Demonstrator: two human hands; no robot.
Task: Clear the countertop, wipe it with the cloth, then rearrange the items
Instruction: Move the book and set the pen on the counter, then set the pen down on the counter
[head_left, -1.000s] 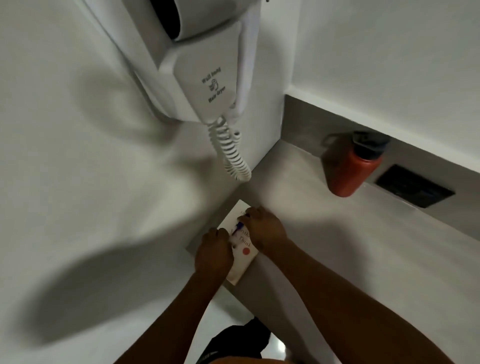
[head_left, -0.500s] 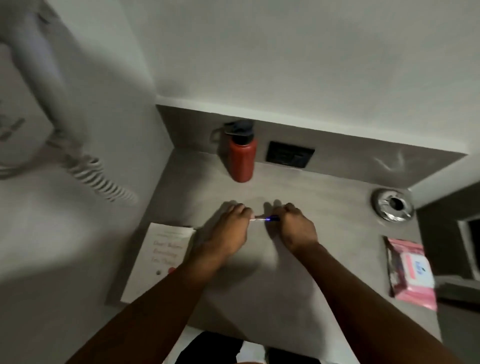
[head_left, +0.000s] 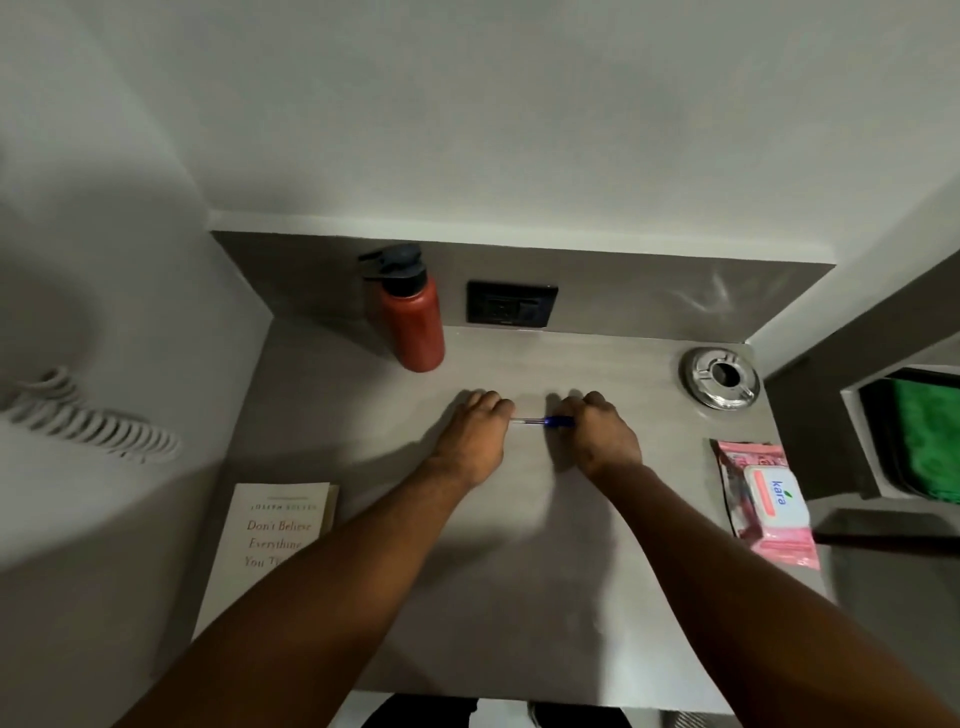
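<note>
A blue and clear pen (head_left: 540, 421) lies level just above the grey countertop (head_left: 519, 597), held at both ends. My left hand (head_left: 475, 436) pinches its clear tip end and my right hand (head_left: 597, 434) grips its blue end. A cream paperback book (head_left: 270, 540) lies flat at the counter's left edge, partly under my left forearm. A red bottle with a dark lid (head_left: 413, 317) stands upright at the back. A steel ashtray (head_left: 721, 378) sits at the back right corner. A pink pack of wet wipes (head_left: 766, 501) lies along the right edge.
A black socket plate (head_left: 511, 304) is set in the backsplash beside the bottle. A coiled white cord (head_left: 88, 423) hangs on the left wall. To the right, beyond the counter, a recess holds something green (head_left: 930, 436). A wall closes off the counter's left side.
A second ago both hands were on the book by the left wall under the hair dryer. They have since carried the pen to the counter's middle, and the view has swung right.
</note>
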